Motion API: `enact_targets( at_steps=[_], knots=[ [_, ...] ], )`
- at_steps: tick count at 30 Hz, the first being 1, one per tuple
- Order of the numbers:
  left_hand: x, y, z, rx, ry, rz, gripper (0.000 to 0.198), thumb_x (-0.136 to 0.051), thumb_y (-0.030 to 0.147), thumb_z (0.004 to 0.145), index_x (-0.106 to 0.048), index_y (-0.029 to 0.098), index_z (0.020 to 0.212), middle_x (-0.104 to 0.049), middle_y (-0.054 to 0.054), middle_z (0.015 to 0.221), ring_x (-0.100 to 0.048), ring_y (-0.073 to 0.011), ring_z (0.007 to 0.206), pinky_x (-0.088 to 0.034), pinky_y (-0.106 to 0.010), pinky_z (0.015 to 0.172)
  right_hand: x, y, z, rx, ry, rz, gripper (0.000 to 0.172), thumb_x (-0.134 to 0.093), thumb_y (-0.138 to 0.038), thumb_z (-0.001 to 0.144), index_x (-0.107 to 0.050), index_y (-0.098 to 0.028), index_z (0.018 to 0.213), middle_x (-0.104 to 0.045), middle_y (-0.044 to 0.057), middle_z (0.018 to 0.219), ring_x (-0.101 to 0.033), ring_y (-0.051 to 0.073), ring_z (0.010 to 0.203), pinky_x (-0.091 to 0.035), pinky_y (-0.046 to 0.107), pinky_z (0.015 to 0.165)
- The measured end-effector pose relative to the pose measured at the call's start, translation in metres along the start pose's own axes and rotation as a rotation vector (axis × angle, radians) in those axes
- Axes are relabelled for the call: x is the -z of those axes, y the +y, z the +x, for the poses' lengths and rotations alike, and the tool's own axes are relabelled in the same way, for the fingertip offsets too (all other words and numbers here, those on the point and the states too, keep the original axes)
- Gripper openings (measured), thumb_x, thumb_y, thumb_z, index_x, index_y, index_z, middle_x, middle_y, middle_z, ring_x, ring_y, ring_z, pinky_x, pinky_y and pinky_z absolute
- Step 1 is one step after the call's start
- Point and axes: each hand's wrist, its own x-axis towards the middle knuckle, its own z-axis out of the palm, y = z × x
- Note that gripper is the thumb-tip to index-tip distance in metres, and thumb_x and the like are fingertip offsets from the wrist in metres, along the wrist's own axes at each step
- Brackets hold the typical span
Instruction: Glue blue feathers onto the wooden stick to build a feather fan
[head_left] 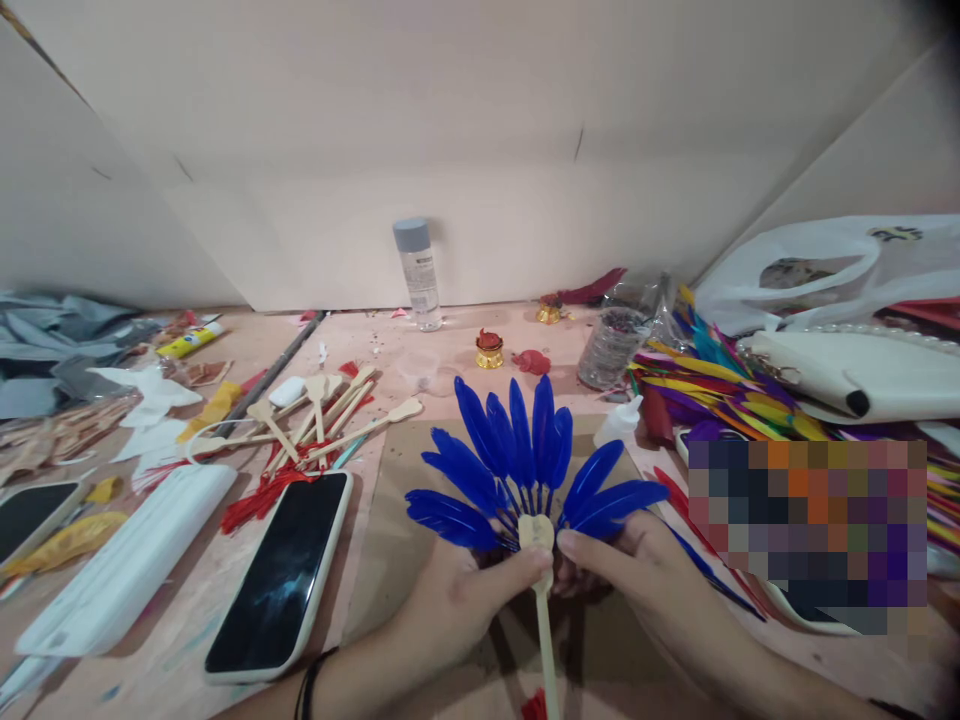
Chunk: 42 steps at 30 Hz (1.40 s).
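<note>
A fan of blue feathers point(517, 440) spreads from the head of a pale wooden stick point(545, 640) in front of me. My left hand point(480, 590) grips the stick's head, its thumb lying across the wood and its fingers hidden behind the feathers. On the right, my right hand point(637, 560) pinches the base of the rightmost feathers beside the stick's head, with thumb in front and fingers mostly hidden behind. A bit of red tassel shows near the stick's lower end. Brown cardboard point(397, 480) lies beneath both hands.
Left: a phone point(281, 580), a white case point(127, 560), wooden sticks with red tassels point(262, 490). Behind: a clear bottle point(420, 280), a small gold-and-red ornament point(489, 350), a jar point(609, 350), a white glue bottle point(619, 422). Right: coloured feathers point(720, 385), a white bag point(877, 375).
</note>
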Motion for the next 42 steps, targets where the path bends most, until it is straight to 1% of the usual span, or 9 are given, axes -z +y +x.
enact_targets(
  at_steps=[3,9,12,15,20,31,36,39,42],
  knots=[
    [0.000,0.000,0.000,0.003,-0.010,-0.011,0.017,-0.082,0.035,0.082,-0.078,0.021,0.090,-0.078,-0.003,0.081,-0.074,-0.0289,0.093,-0.057,-0.038,0.089,-0.001,-0.001,0.000,-0.005,-0.010,0.010,0.043,-0.089,-0.059,0.065,-0.074,-0.019,0.061,-0.074,0.002,0.059,-0.067,0.015,0.055,-0.058,0.026,0.060],
    [0.000,0.002,0.000,0.011,-0.016,0.002,0.013,-0.080,0.033,0.083,-0.077,0.020,0.084,-0.078,-0.003,0.079,-0.074,-0.0275,0.091,-0.057,-0.036,0.088,-0.001,0.001,-0.001,0.004,-0.005,0.040,0.041,-0.091,-0.055,0.064,-0.073,-0.019,0.061,-0.073,0.002,0.059,-0.067,0.015,0.055,-0.058,0.026,0.060],
    [0.001,-0.001,0.000,0.011,-0.003,0.005,0.015,-0.081,0.033,0.083,-0.079,0.020,0.089,-0.080,-0.004,0.084,-0.075,-0.0278,0.091,-0.057,-0.036,0.088,-0.001,0.002,-0.001,0.007,-0.007,0.053,0.039,-0.092,-0.053,0.065,-0.074,-0.018,0.064,-0.075,0.002,0.060,-0.067,0.015,0.056,-0.057,0.026,0.061],
    [0.002,-0.005,0.000,0.000,0.002,-0.004,0.016,-0.081,0.034,0.083,-0.080,0.020,0.090,-0.079,-0.003,0.081,-0.075,-0.0291,0.094,-0.058,-0.037,0.089,-0.001,0.003,-0.001,0.020,-0.005,0.064,0.036,-0.092,-0.050,0.067,-0.075,-0.018,0.067,-0.077,0.003,0.064,-0.068,0.015,0.058,-0.057,0.025,0.061],
    [0.002,-0.005,-0.001,0.007,0.010,-0.013,0.018,-0.082,0.033,0.082,-0.079,0.021,0.096,-0.082,-0.004,0.091,-0.075,-0.0290,0.097,-0.058,-0.037,0.090,0.000,0.004,-0.001,0.012,-0.002,0.061,0.037,-0.093,-0.051,0.067,-0.077,-0.018,0.068,-0.078,0.004,0.065,-0.070,0.016,0.059,-0.058,0.026,0.063],
    [0.000,-0.001,0.000,0.011,0.052,0.003,0.020,-0.083,0.031,0.080,-0.079,0.022,0.097,-0.080,-0.003,0.083,-0.075,-0.0313,0.105,-0.057,-0.039,0.095,0.006,0.012,-0.001,0.032,-0.016,0.056,0.036,-0.091,-0.052,0.072,-0.080,-0.018,0.073,-0.078,0.004,0.070,-0.072,0.018,0.065,-0.057,0.028,0.066],
    [0.000,-0.002,-0.002,0.031,0.078,0.022,0.022,-0.083,0.033,0.081,-0.078,0.022,0.099,-0.082,-0.005,0.097,-0.075,-0.0291,0.099,-0.058,-0.037,0.089,0.008,0.014,-0.001,0.058,-0.069,0.094,0.033,-0.090,-0.049,0.075,-0.078,-0.019,0.075,-0.076,0.002,0.069,-0.071,0.017,0.067,-0.055,0.028,0.067],
    [0.001,-0.006,-0.002,0.014,0.066,0.012,0.025,-0.083,0.036,0.081,-0.078,0.021,0.101,-0.082,-0.006,0.097,-0.075,-0.0290,0.096,-0.059,-0.037,0.086,0.008,0.017,0.000,0.065,-0.034,0.121,0.032,-0.091,-0.048,0.074,-0.077,-0.019,0.078,-0.075,0.000,0.068,-0.070,0.016,0.065,-0.055,0.028,0.066],
    [0.002,-0.012,-0.001,0.004,0.060,-0.011,0.024,-0.083,0.036,0.082,-0.079,0.020,0.099,-0.082,-0.005,0.090,-0.075,-0.0295,0.095,-0.059,-0.037,0.086,0.007,0.018,0.002,0.072,-0.036,0.106,0.035,-0.091,-0.049,0.073,-0.076,-0.018,0.073,-0.074,0.001,0.065,-0.070,0.017,0.063,-0.056,0.028,0.065]
  ],
)
